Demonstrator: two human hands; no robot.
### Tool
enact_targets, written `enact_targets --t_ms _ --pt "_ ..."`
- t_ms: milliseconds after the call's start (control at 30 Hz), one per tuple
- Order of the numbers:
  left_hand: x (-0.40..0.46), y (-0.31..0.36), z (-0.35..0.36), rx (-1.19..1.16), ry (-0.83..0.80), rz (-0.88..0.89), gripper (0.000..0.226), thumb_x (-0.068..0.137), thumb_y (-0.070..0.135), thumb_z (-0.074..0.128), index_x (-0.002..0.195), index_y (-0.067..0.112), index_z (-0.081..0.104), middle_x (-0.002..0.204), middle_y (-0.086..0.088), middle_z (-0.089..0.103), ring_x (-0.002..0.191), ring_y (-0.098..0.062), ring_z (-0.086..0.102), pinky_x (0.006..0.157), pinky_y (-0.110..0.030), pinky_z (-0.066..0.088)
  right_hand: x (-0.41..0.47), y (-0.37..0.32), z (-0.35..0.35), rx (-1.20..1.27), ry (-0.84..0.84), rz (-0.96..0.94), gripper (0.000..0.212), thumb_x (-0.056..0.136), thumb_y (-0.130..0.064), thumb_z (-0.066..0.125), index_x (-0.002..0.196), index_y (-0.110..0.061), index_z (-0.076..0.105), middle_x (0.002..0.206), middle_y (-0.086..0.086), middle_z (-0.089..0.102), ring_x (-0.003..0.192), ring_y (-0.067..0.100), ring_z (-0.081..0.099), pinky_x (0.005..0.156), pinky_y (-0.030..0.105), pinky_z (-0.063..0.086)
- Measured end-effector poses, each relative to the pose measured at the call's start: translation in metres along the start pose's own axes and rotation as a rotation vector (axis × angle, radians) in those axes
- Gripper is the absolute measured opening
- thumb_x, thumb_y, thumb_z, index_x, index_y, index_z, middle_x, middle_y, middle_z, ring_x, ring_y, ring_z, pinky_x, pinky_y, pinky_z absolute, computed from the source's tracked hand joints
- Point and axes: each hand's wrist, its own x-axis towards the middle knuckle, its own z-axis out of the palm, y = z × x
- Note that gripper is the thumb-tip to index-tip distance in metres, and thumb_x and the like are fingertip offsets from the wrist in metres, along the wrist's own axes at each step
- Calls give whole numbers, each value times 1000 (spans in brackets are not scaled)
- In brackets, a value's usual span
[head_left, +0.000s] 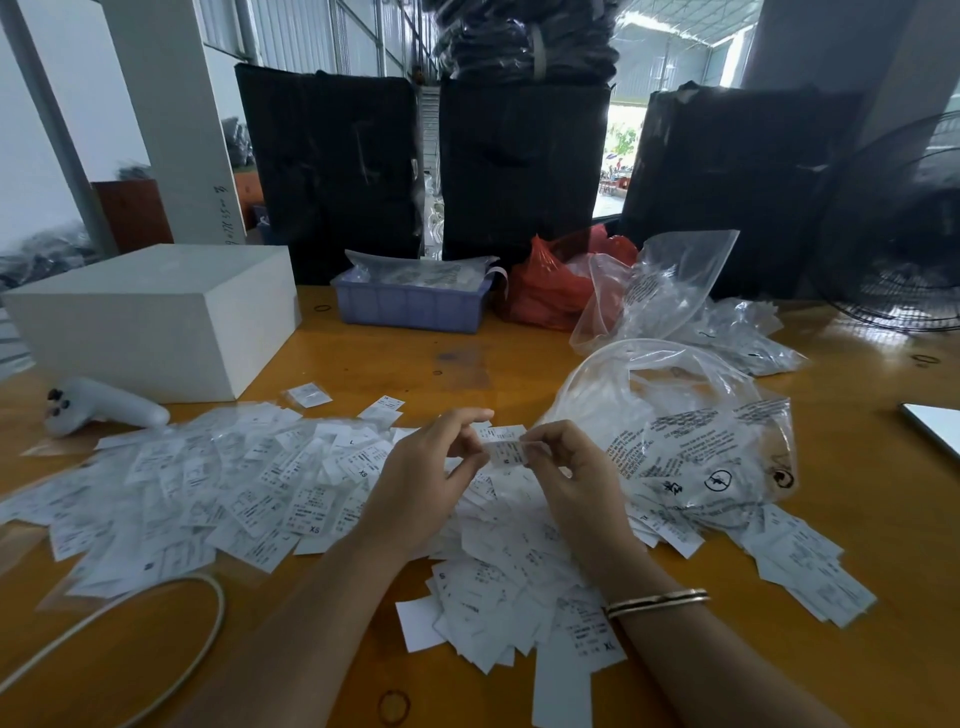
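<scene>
The label (506, 453) is held in the air between both hands, just above the middle of a wide heap of labels (249, 488) spread over the table (395, 358). Its right edge is pinched between the thumb and forefinger of the right hand (569, 473), whose other fingers are curled loosely underneath. Its left edge is gripped by the bent fingers and thumb of the left hand (426, 478), while that hand's forefinger is stretched out above the label. The small print on the label is too blurred to be read. A thin bracelet (657, 600) is worn on the right wrist.

A clear plastic bag (675, 441) with black print is found just to the right of the hands, lying partly on the heap. Further clear bags (665, 291) are piled behind it, beside a red bag (550, 286). A blue tray (410, 306) is set at the far edge of the table, and a white box (150, 317) stands to its left. A white handheld controller (104, 408) lies in front of the box, and a pale cable (171, 623) is looped across the near left corner. Tall black bundles (332, 171) are stacked behind the table, and a black fan (904, 234) is seen at the far right.
</scene>
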Motion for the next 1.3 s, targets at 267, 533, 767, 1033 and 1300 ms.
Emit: enact_targets --t_ms 267,533,767,1033,1300 --pt "0 -2 0 -71 16 -39 40 83 7 70 120 18 59 84 21 61 92 4 60 81 -1 42 1 -2 -3 200 96 -20 20 92 -8 56 86 -26 62 81 -4 68 74 10 65 66 25 54" --pt "0 -3 0 -81 12 -31 39 84 10 69 121 18 59 86 15 64 85 -1 62 83 -7 47 0 -2 -3 167 54 -16 27 91 -7 58 82 -32 61 78 -12 66 79 16 63 69 31 55" --pt "0 -3 0 -78 18 -30 40 84 10 70 121 17 59 86 11 65 85 -3 63 84 -11 49 0 -3 -2 28 50 -79 35 88 -5 61 80 -39 58 74 -18 64 75 8 62 62 18 48" --pt "0 -3 0 -91 13 -29 39 84 11 68 121 18 58 86 17 63 88 -1 63 84 -7 46 -1 -3 -1 51 98 -93 28 91 -9 57 84 -36 57 77 -13 64 75 4 62 64 18 49" --pt "0 -5 1 -80 25 -21 40 84 11 69 121 18 58 85 21 61 93 1 61 83 -4 45 0 -2 -2 79 38 -41 32 90 -8 58 80 -37 59 77 -14 66 78 13 62 64 29 51"
